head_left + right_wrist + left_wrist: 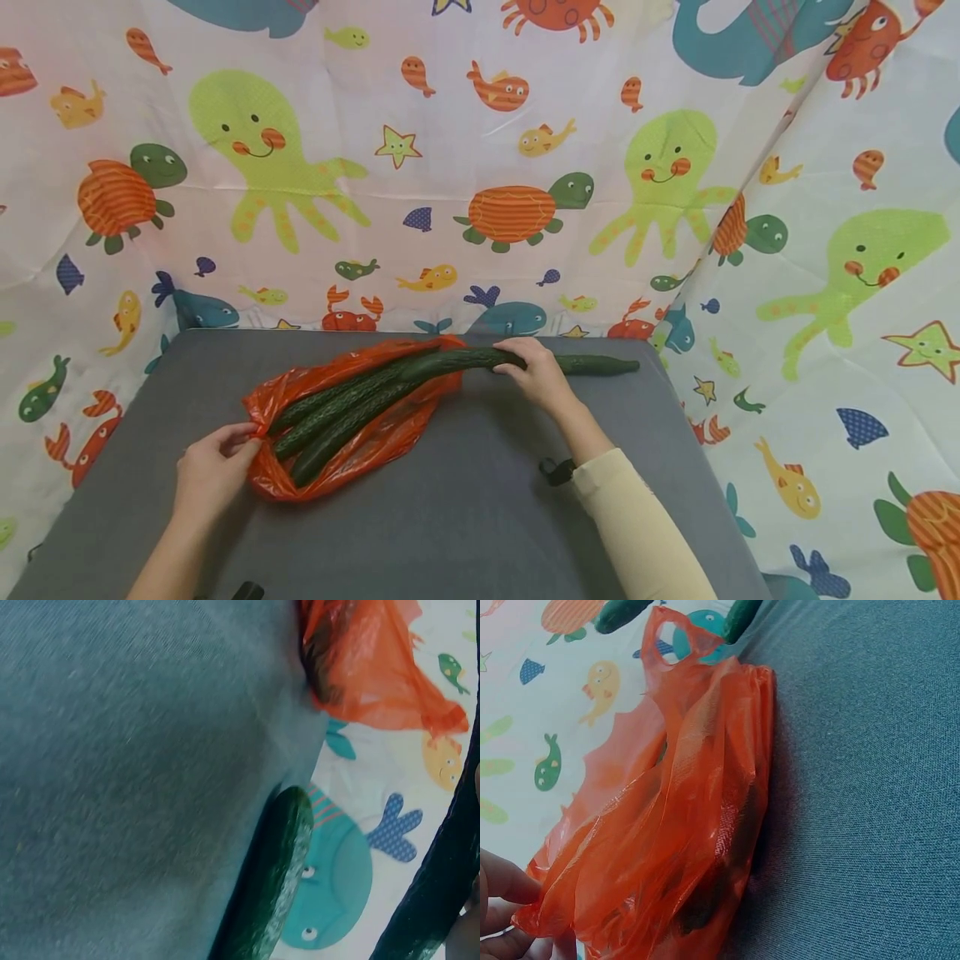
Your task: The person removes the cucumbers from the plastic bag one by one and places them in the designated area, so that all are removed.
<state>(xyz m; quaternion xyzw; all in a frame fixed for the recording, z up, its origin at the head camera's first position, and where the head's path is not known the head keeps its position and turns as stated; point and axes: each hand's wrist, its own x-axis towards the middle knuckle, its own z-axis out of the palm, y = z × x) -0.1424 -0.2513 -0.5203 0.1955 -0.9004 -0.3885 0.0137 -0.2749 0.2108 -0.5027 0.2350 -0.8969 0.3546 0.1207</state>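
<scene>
Left hand point(213, 471) pinches the gathered left end of the bag point(397, 437); right hand point(536, 375) is wrapped round a held cucumber point(465, 358), hands well apart. Bag: thin, glossy, crinkled orange-red film, translucent, with a loop handle point(681, 639) at its far end. It lies on the grey, fine-weave worktop point(450, 517), long axis running near-left to far-right. Bagged cucumbers point(337, 437) inside: dark green, bumpy, slim, rounded ends, roughly parallel to the bag and fanned toward the left hand. Held cucumber is raised, long axis about left-right, left part above the bag in the head view. Loose cucumber point(262, 885) lies on the worktop's far right, also about left-right, smooth sheen, blunt tip.
</scene>
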